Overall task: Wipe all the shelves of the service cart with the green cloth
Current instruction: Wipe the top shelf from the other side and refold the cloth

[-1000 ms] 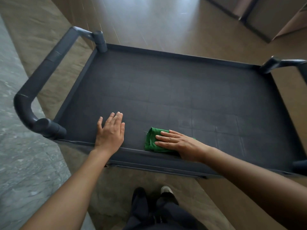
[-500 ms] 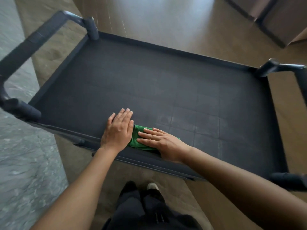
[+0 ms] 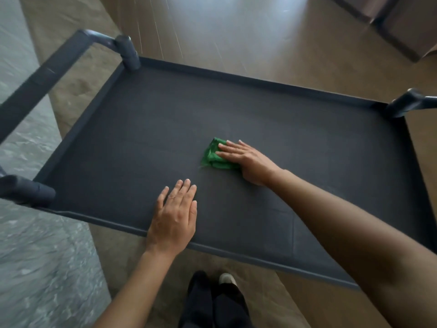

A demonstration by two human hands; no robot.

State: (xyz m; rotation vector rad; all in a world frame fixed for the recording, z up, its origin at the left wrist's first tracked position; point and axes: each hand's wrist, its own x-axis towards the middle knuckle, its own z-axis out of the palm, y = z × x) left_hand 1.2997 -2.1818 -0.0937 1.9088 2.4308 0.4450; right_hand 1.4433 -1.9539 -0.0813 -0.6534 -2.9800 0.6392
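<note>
While the right hand [image 3: 246,159] presses the green cloth [image 3: 214,156] flat-fingered mid top shelf [image 3: 142,138], the left hand [image 3: 173,214] rests flat at its near edge; other shelves likely remain

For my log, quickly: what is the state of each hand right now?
Left hand: open, flat on the cart shelf, holding nothing.
Right hand: open, straight fingers pressing the green cloth.
</note>
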